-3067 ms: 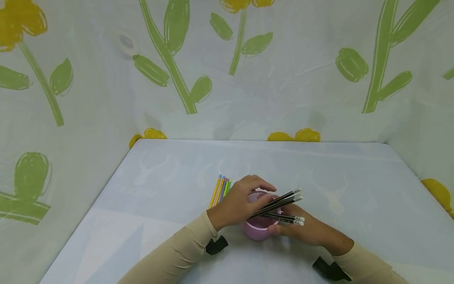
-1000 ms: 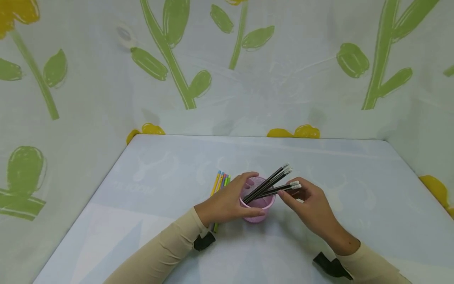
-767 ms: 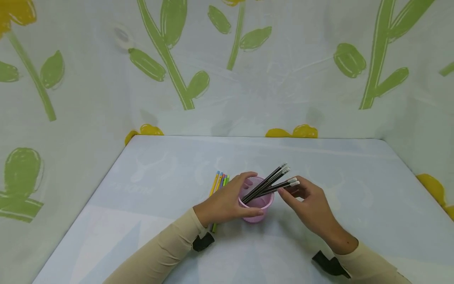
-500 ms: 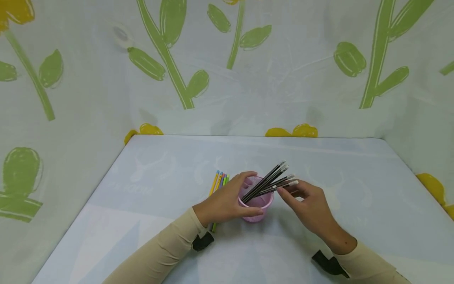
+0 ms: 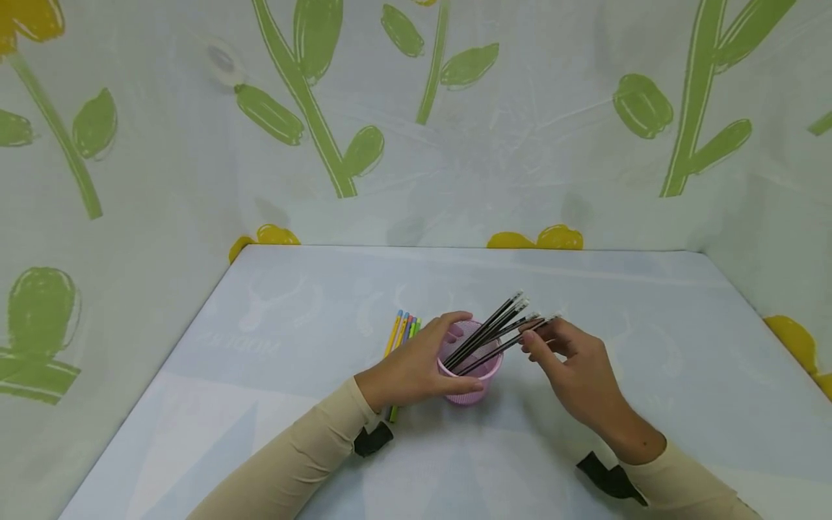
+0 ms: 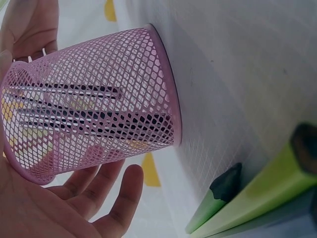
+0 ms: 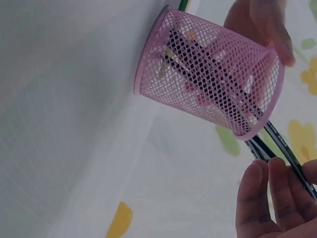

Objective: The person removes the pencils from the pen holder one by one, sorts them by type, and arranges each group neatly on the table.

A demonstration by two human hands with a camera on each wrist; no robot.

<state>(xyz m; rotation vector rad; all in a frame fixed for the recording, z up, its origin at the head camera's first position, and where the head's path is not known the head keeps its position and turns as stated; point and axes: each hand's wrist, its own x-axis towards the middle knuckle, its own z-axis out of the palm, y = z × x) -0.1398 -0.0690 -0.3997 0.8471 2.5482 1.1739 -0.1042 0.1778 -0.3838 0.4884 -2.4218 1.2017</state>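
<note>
The right hand [image 5: 577, 368] has its fingers pinched on one slim black wooden pencil [image 5: 494, 354]; a light grip along its lean should spare the other black pencils [image 5: 484, 338]. The left hand's [image 5: 416, 365] fingers wrap the round pink mesh cup [image 5: 469, 399], upright midway between the surface's [image 5: 650, 325] side edges; steady hold prevents tipping. That hand partly hides the bright-coloured pencils [image 5: 393, 335]; the surface's near edge is cut off.

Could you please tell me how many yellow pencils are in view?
2. One yellow pencil lies leftmost among the coloured pencils beside the cup; the other yellow pencil lies just right of it. The left hand partly covers them, so more may be hidden.
</note>
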